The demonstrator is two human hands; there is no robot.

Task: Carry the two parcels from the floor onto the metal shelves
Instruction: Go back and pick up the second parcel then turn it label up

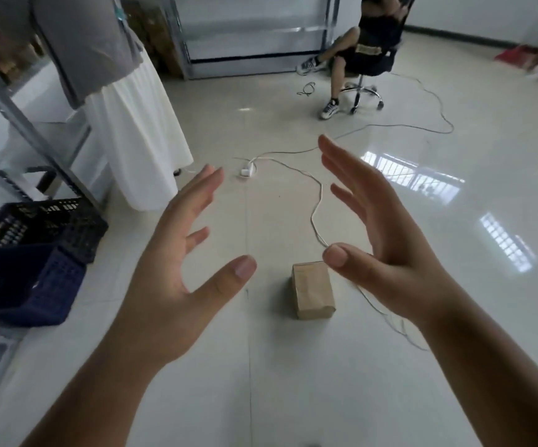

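Observation:
One small brown cardboard parcel (313, 290) stands on the pale tiled floor, low in the middle of the view. My left hand (177, 262) and my right hand (377, 240) hover above the floor with palms facing each other and fingers spread, both holding nothing. The parcel lies between them, just under my right thumb, and neither hand touches it. No second parcel shows. Metal shelves (19, 124) run along the left edge, and another metal shelf unit (254, 37) stands at the back.
A person in a white skirt (138, 124) stands at the left by the shelves. Another person sits on a swivel chair (362, 75) at the back. White cables (317, 201) trail across the floor past the parcel. Dark plastic crates (35, 253) sit at the lower left.

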